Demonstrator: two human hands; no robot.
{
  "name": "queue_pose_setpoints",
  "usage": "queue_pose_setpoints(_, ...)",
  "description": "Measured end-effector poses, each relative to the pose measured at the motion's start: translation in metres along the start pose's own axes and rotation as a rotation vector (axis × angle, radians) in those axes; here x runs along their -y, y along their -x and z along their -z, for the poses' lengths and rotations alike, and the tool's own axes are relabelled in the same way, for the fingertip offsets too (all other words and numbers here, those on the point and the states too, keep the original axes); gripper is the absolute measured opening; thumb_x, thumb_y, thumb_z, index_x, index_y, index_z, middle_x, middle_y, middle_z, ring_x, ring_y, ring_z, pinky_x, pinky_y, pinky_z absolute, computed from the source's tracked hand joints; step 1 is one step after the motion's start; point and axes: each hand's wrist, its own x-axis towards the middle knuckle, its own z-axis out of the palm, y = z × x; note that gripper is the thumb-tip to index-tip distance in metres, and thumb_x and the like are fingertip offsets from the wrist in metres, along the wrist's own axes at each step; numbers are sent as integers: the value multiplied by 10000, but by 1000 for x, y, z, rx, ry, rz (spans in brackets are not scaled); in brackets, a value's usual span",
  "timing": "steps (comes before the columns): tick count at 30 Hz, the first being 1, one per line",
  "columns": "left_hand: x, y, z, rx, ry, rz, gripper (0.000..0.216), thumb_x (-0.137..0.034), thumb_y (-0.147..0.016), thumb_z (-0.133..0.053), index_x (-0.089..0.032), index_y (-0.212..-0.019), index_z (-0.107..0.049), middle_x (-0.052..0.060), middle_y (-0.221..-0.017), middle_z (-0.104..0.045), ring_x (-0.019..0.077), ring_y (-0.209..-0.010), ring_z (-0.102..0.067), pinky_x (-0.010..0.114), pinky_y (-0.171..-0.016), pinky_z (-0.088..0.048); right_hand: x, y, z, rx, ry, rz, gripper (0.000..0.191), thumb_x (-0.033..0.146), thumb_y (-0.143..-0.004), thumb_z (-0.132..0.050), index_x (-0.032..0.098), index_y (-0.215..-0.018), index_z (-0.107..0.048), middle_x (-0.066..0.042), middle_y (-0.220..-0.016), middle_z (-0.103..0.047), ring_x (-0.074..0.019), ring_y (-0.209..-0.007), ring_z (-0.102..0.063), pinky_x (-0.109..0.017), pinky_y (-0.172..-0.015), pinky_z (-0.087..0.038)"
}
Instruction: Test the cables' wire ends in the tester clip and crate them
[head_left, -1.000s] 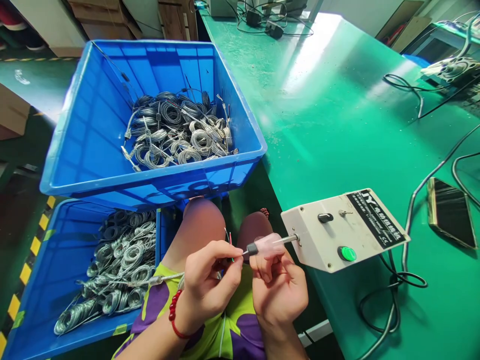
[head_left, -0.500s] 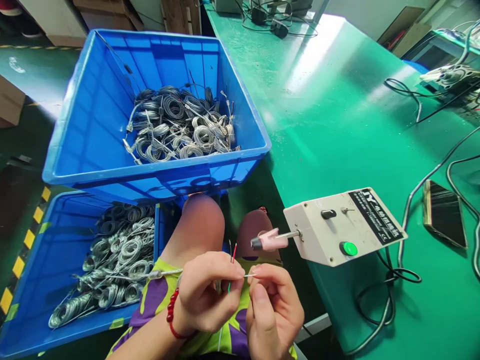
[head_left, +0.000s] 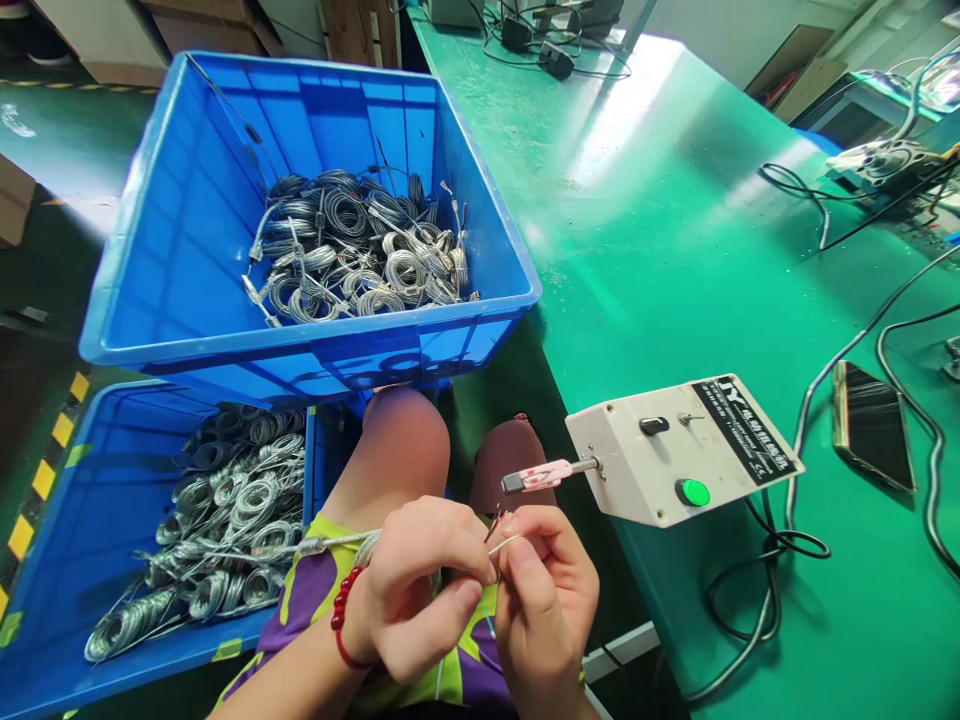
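Clock dirs taken from the hands, approx. L hand (head_left: 424,590) closed, fingers curled, gripping the wires near the cable end; exact pinch pt hidden by own fingers. R hand (head_left: 544,600) closed too, thumb + index pinching the white wire (head_left: 504,545), which spans the short gap betw. hands. Dark/red wires (head_left: 495,521) poke up just beside R fingertips. Cable (head_left: 351,539) comes into L hand from 9 o'clk, over the lap.

Spindle (head_left: 536,476) w/ pink sleeve + dark tip at 1 o'clk, near R hand, not touching; can't tell if spinning. Risk: if it turns, a stray wire or fingertip drifting up could snag. Also: too hard a pull on thin strands could bend/break them; loose pinch could let the white wire slip + fray; other wires so close could get mixed in. Cable tugged toward 9 could drag wires out of L grip.

Box (head_left: 622,470) at 2 o'clk, at bench edge: a knock or cord pull could shift it. Lower bin (head_left: 120,470) w/ coils, 9–10. Phone (head_left: 877,430) btw 2 & 3, on bench (head_left: 652,250). Upper bin (head_left: 352,350), more coils, 11. Adapter (head_left: 555,62), far, 12.
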Motion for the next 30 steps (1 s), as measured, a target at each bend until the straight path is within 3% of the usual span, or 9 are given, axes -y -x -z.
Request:
queue_pose_setpoints(5, 3, 0, 1, 1, -82, 9, 117, -227, -1121, -599, -215, -1105, -714, 54, -724, -742, 195, -617, -707, 281, -601, -562, 3, -26, -5, -170, -77, -93, 496, 681, -969, -757, 214, -803, -761, 69, -532, -452, -117, -496, -377, -235, -488, -354)
queue_pose_setpoints(8, 4, 0, 2, -42, -144, 7, 144, -109, -1053, -659, -208, -1138, -720, 57, -794, -770, 191, -688, -742, 264, -649, -607, 5, -40, -6, -198, -98, -94, 520, 709, -940, -794, 204, -817, -781, 45, -592, -537, -103, -508, -400, -225, -497, -347)
queue_pose_setpoints(11, 6, 5, 3, -114, -177, 70, 207, -52, -1040, -687, -204, -1175, -726, 66, -918, -800, 166, -750, -758, 231, -682, -614, 6, -46, -6, -157, -113, -61, 501, 702, -944, -828, 204, -986, -860, -6, -753, -680, -99, -545, -490, -221, -530, -414)
queue_pose_setpoints(16, 12, 11, 2, -197, -155, 156, 245, -45, -1075, -695, -210, -1253, -735, 66, -1016, -818, 154, -815, -772, 219, -736, -630, 8, -48, -2, -112, -130, -8, 418, 625, -972, -876, 220, -1074, -902, -23, -762, -728, -95, -526, -510, -196, -485, -410)
queue_pose_setpoints(19, 13, 10, 0, -195, -170, 173, 230, -57, -1084, -704, -213, -1250, -737, 65, -1029, -822, 153, -821, -772, 216, -747, -633, 5, -47, 6, -82, -158, -64, 384, 592, -980, -890, 236, -1125, -899, -35, -790, -776, -115, -555, -606, -202, -522, -492)
queue_pose_setpoints(23, 14, 4, -3, -159, -202, 189, 204, -76, -1089, -708, -219, -1233, -728, 46, -995, -809, 115, -707, -696, 188, -662, -583, -2, -46, 18, -57, -157, -102, 371, 581, -1003, -873, 248, -1167, -883, -78, -955, -854, -192, -769, -796, -257, -679, -644)
queue_pose_setpoints(30, 14, 0, -5, -142, -248, 210, 201, -64, -1075, -713, -222, -1199, -712, 38, -963, -781, 113, -688, -664, 186, -628, -554, -5, -46, 20, -43, -161, -114, 375, 585, -1003, -872, 252, -1176, -886, -79, -968, -859, -185, -763, -794, -278, -741, -683)
